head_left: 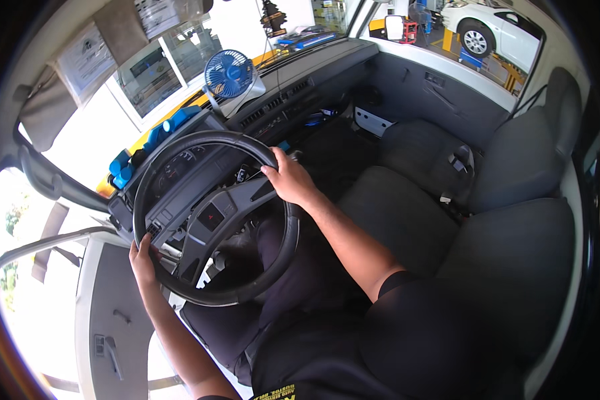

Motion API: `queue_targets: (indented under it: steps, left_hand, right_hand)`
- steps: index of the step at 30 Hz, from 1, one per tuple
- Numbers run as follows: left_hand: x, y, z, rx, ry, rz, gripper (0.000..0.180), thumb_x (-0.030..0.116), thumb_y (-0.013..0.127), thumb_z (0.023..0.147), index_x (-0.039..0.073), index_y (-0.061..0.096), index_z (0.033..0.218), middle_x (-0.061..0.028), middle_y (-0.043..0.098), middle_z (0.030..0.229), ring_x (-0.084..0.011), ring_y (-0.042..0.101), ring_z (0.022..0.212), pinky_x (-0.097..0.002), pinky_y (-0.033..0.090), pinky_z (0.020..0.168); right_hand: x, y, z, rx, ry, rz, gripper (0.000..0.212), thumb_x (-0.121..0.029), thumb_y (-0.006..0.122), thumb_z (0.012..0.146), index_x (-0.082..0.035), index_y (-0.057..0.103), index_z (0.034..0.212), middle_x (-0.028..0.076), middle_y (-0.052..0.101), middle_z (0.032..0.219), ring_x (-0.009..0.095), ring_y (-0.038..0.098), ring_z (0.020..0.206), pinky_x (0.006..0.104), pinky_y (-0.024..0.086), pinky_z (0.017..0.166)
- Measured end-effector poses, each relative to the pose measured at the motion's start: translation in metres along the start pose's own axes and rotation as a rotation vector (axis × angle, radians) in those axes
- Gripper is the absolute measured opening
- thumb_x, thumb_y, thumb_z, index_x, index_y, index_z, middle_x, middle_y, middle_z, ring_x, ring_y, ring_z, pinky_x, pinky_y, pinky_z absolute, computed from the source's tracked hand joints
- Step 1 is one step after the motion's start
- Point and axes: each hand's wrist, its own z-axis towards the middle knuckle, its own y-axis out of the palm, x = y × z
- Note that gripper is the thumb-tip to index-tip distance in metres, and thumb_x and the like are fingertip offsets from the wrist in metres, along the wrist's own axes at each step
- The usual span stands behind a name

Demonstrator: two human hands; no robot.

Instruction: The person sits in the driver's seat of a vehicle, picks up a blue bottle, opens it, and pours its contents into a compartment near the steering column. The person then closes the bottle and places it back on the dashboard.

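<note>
A large black steering wheel [242,294] is in front of me, over my lap. My left hand [143,261] is closed round the left side of its rim, with the fingers partly behind it. On the upper right of the rim my right hand [291,179] grips too, its thumb lying along the front and the other fingers curled over. Behind the wheel sits the instrument cluster [180,163], partly covered by the rim. Part of the steering column is bare beneath the spokes.
A blue fan [229,73] stands on the dashboard [300,77], beside blue objects [155,139] along the windscreen. To my right are dark seats [397,207] with a belt buckle. The driver's door [117,313] hangs open at left. Outside, a white car [497,30] is raised.
</note>
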Motion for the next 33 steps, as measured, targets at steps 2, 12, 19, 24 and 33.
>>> queue_targets:
  steps: [2,12,19,24,33]
  left_hand:
    - [0.0,0.001,0.001,0.036,-0.015,0.025,0.024,0.03,0.072,0.102,0.009,0.062,0.097,0.0002,0.056,0.068,-0.0104,0.055,0.054,-0.0264,0.045,0.051]
    - [0.009,-0.004,0.02,-0.106,0.098,0.309,0.028,0.026,0.077,0.095,0.005,0.065,0.108,-0.0028,0.061,0.076,-0.0124,0.059,0.064,-0.0286,0.047,0.057]
    - [0.085,0.056,0.098,-0.078,0.49,1.06,0.052,0.033,0.083,0.088,-0.007,0.067,0.117,-0.0284,0.072,0.118,-0.0428,0.069,0.113,-0.0503,0.053,0.096]
    - [0.106,0.084,0.114,-0.191,0.108,0.866,0.048,0.04,0.084,0.086,-0.003,0.074,0.105,-0.024,0.077,0.095,-0.0437,0.074,0.097,-0.0506,0.058,0.087]
    - [0.1,0.081,0.108,-0.061,0.274,1.017,0.053,0.048,0.081,0.086,0.001,0.077,0.109,-0.0251,0.077,0.11,-0.0417,0.073,0.11,-0.0501,0.057,0.094]
  right_hand:
    - [0.0,-0.002,0.002,-0.062,-0.003,0.052,0.056,-0.034,0.064,0.103,-0.001,0.05,0.146,0.028,0.069,0.13,0.047,0.068,0.117,0.053,0.055,0.098]
    - [-0.024,-0.008,0.016,-0.031,-0.153,-0.349,0.06,-0.027,0.07,0.098,0.0,0.048,0.146,0.026,0.065,0.122,0.041,0.069,0.111,0.0515,0.056,0.092]
    - [-0.112,0.05,0.094,0.04,-0.459,-0.536,0.052,-0.028,0.074,0.089,-0.002,0.061,0.131,0.022,0.061,0.124,0.036,0.064,0.116,0.0559,0.054,0.092]
    - [-0.109,0.073,0.128,-0.006,-0.473,-0.517,0.032,-0.017,0.069,0.085,-0.003,0.067,0.114,0.016,0.076,0.094,0.034,0.077,0.088,0.0466,0.062,0.077]
    - [-0.107,0.081,0.127,0.028,-0.476,-0.535,0.039,-0.018,0.07,0.085,-0.004,0.067,0.121,0.015,0.075,0.101,0.034,0.076,0.095,0.0473,0.061,0.081]
